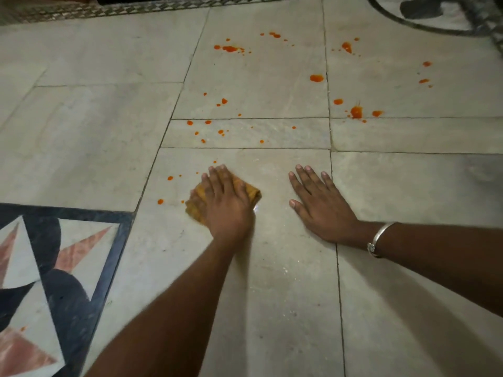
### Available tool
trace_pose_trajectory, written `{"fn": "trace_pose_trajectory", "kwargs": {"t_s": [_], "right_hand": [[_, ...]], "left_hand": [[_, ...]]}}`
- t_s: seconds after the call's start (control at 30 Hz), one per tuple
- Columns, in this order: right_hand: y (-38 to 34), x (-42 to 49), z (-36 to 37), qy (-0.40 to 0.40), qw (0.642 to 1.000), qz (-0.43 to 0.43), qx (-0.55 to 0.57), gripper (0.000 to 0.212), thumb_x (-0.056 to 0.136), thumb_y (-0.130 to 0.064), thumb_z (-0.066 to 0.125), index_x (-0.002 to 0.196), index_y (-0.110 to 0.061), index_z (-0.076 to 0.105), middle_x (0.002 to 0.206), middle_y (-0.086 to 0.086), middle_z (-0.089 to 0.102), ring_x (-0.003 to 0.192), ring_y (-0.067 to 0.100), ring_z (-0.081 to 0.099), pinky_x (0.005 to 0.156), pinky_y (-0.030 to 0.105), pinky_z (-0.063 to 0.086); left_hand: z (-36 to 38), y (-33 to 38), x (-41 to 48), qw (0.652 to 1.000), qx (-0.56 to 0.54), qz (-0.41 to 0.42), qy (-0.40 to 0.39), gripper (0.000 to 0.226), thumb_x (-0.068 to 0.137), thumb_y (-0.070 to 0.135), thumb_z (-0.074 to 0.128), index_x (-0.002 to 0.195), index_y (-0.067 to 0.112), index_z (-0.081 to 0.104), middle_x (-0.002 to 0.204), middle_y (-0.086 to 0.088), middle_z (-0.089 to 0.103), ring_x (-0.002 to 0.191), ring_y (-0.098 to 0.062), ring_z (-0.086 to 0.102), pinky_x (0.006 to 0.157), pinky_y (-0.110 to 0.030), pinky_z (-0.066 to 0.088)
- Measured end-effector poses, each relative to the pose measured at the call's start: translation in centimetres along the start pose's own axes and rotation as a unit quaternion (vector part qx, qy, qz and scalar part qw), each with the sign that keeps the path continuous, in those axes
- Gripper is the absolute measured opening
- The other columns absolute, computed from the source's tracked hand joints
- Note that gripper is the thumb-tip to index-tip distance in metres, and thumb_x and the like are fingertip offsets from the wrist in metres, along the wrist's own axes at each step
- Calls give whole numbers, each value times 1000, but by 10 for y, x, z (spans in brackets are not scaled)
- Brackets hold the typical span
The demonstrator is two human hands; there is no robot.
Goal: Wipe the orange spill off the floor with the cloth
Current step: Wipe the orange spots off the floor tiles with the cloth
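Note:
Orange drops of the spill [356, 112] lie scattered over the pale stone floor [95, 126], from the far tiles down to a few small spots just left of my left hand. My left hand [226, 202] presses flat on a folded yellow-orange cloth [251, 194] on the floor, fingers straight and pointing away from me; most of the cloth is hidden under the palm. My right hand [321, 205] rests flat on the bare tile to the right of the cloth, fingers spread, with a silver bracelet on the wrist.
A dark-bordered inlay panel [54, 268] with pink and white triangles fills the near left. A patterned border strip [163, 6] runs along the far edge. A dark curved inlay [424, 25] sits at the far right corner.

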State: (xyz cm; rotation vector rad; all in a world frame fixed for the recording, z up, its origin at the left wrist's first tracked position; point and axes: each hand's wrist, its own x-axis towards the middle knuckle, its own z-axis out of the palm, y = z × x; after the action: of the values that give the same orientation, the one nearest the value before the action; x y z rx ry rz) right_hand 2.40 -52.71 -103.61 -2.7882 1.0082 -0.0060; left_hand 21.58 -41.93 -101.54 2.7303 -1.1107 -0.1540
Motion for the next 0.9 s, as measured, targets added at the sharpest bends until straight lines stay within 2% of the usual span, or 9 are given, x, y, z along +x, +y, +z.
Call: {"fn": "trace_pose_trajectory", "kwargs": {"t_s": [0.07,0.27,0.33,0.4,0.5,0.6,0.73,0.8,0.9], "right_hand": [[-1,0,0,5,1000,6,-8,71,102,-53,5,163,-19,2,171,5,-1,158,20,-4,128,44,-1],[-3,1,0,4,1000,3,-9,71,101,-52,3,163,-18,0,171,5,-5,157,18,-10,128,41,-6],[-6,6,-1,10,1000,6,-5,72,101,-52,1,163,-16,1,171,4,-6,157,17,-11,128,41,-6],[-12,20,-6,17,1000,19,7,69,103,-50,4,163,-15,1,171,4,-8,157,17,-12,128,41,-6],[-25,47,-15,32,998,38,29,67,106,-46,12,162,-14,-1,171,5,-10,157,18,-13,128,41,-7],[-35,67,-24,42,997,44,54,64,108,-43,17,163,-14,1,171,4,-7,157,18,-11,128,41,-6],[-37,74,-28,52,993,56,87,62,109,-40,21,163,-14,6,171,4,-5,157,18,-10,127,39,-7],[-39,71,-26,41,995,43,79,63,108,-41,21,163,-15,4,171,4,-6,157,18,-11,128,39,-6],[-49,71,-23,19,998,11,64,65,108,-44,19,163,-16,0,171,4,-11,157,18,-14,128,41,-5]], "left_hand": [[7,9,-22,1000,-8,-7,1,66,111,46,19,167,16,4,175,-9,3,162,-29,-1,127,-60,-6],[-4,6,-12,991,-62,104,-55,78,106,64,22,167,21,-2,175,-5,-9,161,-24,-13,127,-56,-10],[-11,-10,-20,988,-97,121,-20,89,97,74,31,165,20,14,172,-8,12,158,-29,9,126,-58,7],[-15,-23,-27,986,-22,163,-29,90,91,75,35,160,18,27,158,-12,33,144,-35,30,118,-57,24],[-23,-22,-23,974,88,200,-63,67,94,59,47,148,18,42,144,-12,43,131,-36,40,107,-49,35],[-40,-11,1,974,103,199,-32,30,98,30,57,123,15,53,121,-10,59,112,-33,56,87,-42,47],[-81,-17,46,986,-149,72,-5,20,87,27,69,99,13,62,88,-3,66,80,-25,60,62,-35,41],[-97,-23,61,952,-304,9,-11,24,79,31,70,91,11,69,83,-4,70,80,-24,66,63,-33,52],[-100,-35,80,872,-473,-73,-100,25,86,28,70,97,6,73,97,-16,76,95,-33,73,83,-48,63]]}}
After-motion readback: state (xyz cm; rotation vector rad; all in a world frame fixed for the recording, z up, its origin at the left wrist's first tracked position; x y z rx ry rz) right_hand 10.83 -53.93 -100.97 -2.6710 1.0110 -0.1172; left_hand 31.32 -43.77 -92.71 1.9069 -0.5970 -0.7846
